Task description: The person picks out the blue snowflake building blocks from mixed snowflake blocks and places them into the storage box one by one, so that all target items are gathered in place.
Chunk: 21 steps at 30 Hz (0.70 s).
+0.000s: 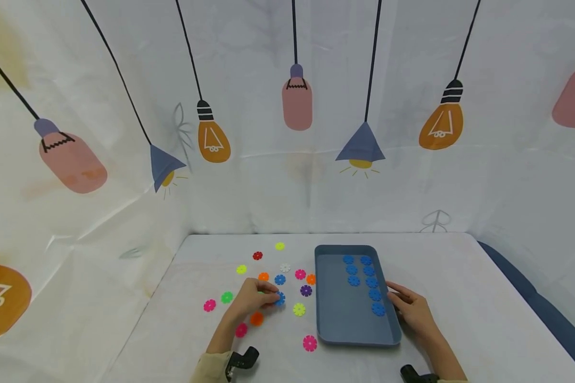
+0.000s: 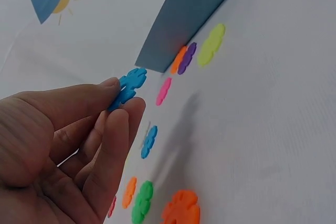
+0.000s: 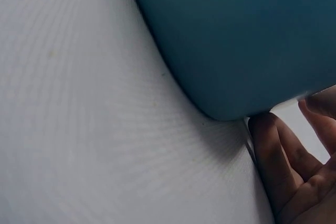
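A blue flower disc [image 2: 128, 87] is pinched at the fingertips of the left hand [image 1: 251, 300], just above the table [image 1: 460, 298] (loose coloured discs [image 1: 299, 309] scattered around). The right hand [image 1: 412, 311], fingers relaxed, rests against the blue tray [image 1: 337, 314], where 7 blue discs [image 1: 371, 282] lie.

Head view high, wrist views close, sharing tray [image 1: 337, 314]

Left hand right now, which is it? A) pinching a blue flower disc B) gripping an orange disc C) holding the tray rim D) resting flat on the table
A: in the left wrist view the left hand pinches a blue flower disc between thumb and fingertips, lifted off the table.
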Each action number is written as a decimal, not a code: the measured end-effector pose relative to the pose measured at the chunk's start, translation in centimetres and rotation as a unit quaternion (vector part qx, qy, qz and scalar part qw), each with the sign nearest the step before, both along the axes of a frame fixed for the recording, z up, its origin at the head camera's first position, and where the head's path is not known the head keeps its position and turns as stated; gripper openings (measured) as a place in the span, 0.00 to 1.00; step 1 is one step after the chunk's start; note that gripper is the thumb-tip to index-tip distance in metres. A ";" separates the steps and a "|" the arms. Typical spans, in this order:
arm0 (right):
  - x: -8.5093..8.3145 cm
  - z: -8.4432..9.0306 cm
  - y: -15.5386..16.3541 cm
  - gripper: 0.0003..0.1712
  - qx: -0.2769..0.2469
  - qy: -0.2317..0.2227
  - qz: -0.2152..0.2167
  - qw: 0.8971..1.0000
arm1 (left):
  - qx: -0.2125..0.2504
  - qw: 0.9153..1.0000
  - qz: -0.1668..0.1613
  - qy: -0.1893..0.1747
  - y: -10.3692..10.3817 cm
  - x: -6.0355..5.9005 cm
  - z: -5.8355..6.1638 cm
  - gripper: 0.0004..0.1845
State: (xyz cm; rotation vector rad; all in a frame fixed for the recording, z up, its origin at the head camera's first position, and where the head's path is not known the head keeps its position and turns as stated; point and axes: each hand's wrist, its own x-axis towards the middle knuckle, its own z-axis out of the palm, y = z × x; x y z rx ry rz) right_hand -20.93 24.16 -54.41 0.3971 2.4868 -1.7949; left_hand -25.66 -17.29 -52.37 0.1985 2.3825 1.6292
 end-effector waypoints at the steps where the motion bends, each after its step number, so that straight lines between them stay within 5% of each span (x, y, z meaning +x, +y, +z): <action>1: 0.0 0.0 0.0 0.32 0.000 -0.001 0.001 1.000 | 0.004 1.000 -0.002 0.000 0.1 0.0 0.0 0.11; 21: -0.6 0.4 1.5 0.31 -0.042 0.019 0.066 0.997 | 0.066 0.997 -0.021 -0.029 3.5 -1.4 1.2 0.13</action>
